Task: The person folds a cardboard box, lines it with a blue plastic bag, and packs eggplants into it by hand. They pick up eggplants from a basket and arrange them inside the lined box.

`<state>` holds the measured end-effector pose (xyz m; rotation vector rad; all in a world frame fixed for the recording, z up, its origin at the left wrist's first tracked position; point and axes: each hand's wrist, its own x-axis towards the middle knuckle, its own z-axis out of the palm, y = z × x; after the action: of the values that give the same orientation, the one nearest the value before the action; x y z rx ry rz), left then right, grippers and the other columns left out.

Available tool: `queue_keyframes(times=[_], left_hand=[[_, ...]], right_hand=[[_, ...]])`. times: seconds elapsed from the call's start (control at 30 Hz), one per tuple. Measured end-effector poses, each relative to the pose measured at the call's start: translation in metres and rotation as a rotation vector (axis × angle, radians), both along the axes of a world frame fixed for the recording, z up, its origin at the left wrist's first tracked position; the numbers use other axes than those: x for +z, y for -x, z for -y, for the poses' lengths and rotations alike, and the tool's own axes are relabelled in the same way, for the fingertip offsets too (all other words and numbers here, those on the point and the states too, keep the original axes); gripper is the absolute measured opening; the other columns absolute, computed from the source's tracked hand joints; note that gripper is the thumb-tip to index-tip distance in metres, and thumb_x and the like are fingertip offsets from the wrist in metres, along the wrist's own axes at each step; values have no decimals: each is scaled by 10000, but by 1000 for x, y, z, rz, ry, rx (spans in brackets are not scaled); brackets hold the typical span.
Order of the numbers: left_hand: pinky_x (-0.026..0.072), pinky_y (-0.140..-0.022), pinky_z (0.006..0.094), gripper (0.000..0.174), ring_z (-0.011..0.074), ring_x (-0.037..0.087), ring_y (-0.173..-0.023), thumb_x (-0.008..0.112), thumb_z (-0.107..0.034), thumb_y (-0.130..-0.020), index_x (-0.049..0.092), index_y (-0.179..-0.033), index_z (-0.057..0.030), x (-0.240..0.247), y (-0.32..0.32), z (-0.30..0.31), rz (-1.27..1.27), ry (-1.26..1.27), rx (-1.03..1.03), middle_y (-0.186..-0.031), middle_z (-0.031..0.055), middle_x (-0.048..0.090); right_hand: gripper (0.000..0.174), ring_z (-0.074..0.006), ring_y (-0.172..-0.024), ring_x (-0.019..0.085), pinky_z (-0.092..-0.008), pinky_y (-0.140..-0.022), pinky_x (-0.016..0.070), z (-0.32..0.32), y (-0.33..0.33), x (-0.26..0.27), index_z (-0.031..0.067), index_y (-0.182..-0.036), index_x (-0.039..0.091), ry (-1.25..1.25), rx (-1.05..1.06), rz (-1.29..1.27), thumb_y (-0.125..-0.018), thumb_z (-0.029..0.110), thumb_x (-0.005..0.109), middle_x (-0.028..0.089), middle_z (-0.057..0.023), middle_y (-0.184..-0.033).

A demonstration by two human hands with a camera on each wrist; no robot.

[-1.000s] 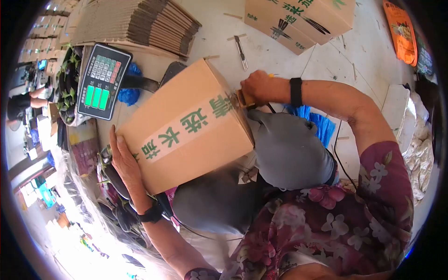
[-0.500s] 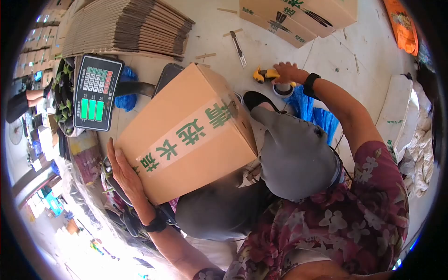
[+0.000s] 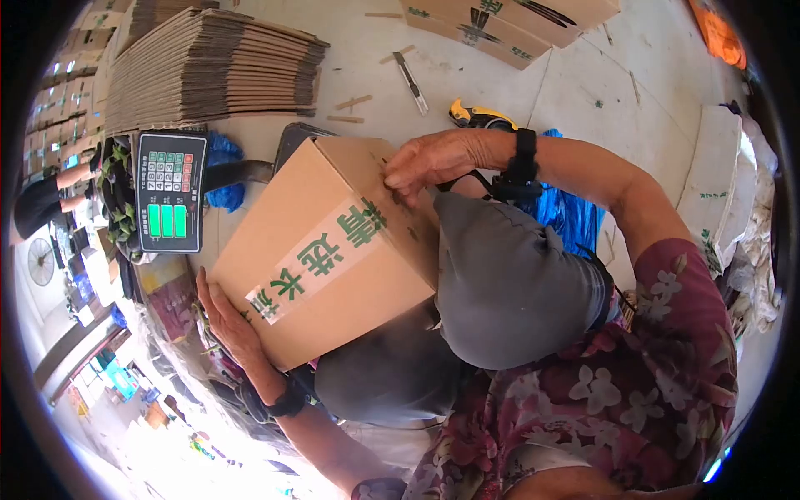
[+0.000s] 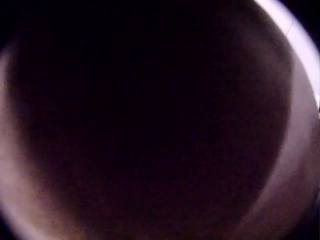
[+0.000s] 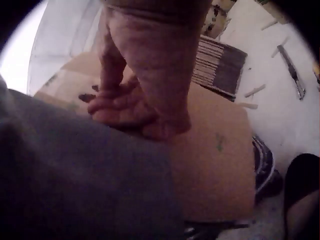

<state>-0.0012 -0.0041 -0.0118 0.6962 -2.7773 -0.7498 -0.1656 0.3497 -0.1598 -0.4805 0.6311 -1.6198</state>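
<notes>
Brown cardboard box (image 3: 325,250) with green printed characters lies slanted on the person's grey trouser knee (image 3: 508,283), and its long axis runs from the left hand (image 3: 225,321) at the low near end to the right hand (image 3: 429,158) at the far upper corner. Both hands touch the box, one at each end. The left hand lies flat against the end face with straight fingers and closes around nothing. The right hand rests its lightly bent fingertips on the top face at the corner, as the right wrist view also shows, without pinching the cardboard. A yellow tool (image 3: 471,115) lies on the floor just beyond this corner. The left wrist view is dark.
</notes>
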Motion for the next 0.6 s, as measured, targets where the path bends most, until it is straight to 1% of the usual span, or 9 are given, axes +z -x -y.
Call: queue_keyframes(times=[0.1,0.17,0.2,0.3,0.37,0.4,0.5,0.57,0.6], left_hand=[[379,-1065,363,582,292,508,-1264,380,-436,-1050,445,-1433,-2,3,4,-4,6,6,12,-1418,200,507],[363,-1082,362,585,291,490,-1284,383,-430,-1048,451,-1424,12,4,2,-4,12,-18,26,-1425,202,500],[371,-1076,363,580,295,498,-1277,382,-425,-1048,453,-1423,11,1,2,-2,-5,-18,16,-1420,201,506],[397,-1046,359,564,299,529,-1241,387,-415,-1048,451,-1431,-7,0,3,0,-17,-11,5,-1404,197,525],[416,-1023,354,553,300,553,-1213,394,-410,-1047,448,-1440,-25,-1,2,0,-21,3,-7,-1393,194,539],[428,-1007,356,547,298,566,-1195,392,-407,-1047,449,-1440,-30,-2,1,1,-18,7,-2,-1381,195,549],[445,-985,360,542,294,582,-1174,391,-406,-1046,448,-1442,-41,3,3,-1,-9,26,14,-1356,204,566],[452,-977,369,538,297,593,-1169,391,-409,-1042,459,-1438,-52,7,4,-7,15,29,55,-1334,230,573],[452,-977,369,538,297,593,-1169,391,-409,-1042,459,-1438,-52,6,4,-7,5,32,69,-1334,230,573]], right_hand=[[282,-157,-840,616,-313,-826,495,-5,0,-19,53,-839,618,-109,-13,47,-995,287,599,610,-26,-826],[284,-152,-827,617,-313,-815,503,-12,5,-27,52,-841,620,-191,112,-141,-983,298,617,606,-21,-814],[284,-152,-827,617,-313,-815,503,-15,10,-23,52,-841,620,-189,111,-146,-983,298,617,606,-21,-814],[271,-140,-815,613,-307,-803,510,-19,21,19,61,-851,628,-244,27,-172,-971,304,632,609,-19,-810],[315,-150,-789,629,-316,-796,525,-5,17,55,58,-929,653,-66,-199,0,-967,370,633,644,-23,-869],[315,-150,-789,629,-316,-796,525,-3,17,52,58,-929,653,-64,-200,-4,-967,370,633,644,-23,-869],[311,-132,-851,618,-288,-834,504,7,19,24,43,-891,631,-63,-27,-142,-975,342,614,616,-25,-816],[322,-139,-865,624,-279,-842,493,-5,12,-2,17,-913,627,-429,-164,-461,-984,330,597,627,-24,-837],[322,-139,-865,624,-279,-842,493,-12,8,-14,17,-913,627,-421,-154,-473,-984,330,597,627,-24,-837]])
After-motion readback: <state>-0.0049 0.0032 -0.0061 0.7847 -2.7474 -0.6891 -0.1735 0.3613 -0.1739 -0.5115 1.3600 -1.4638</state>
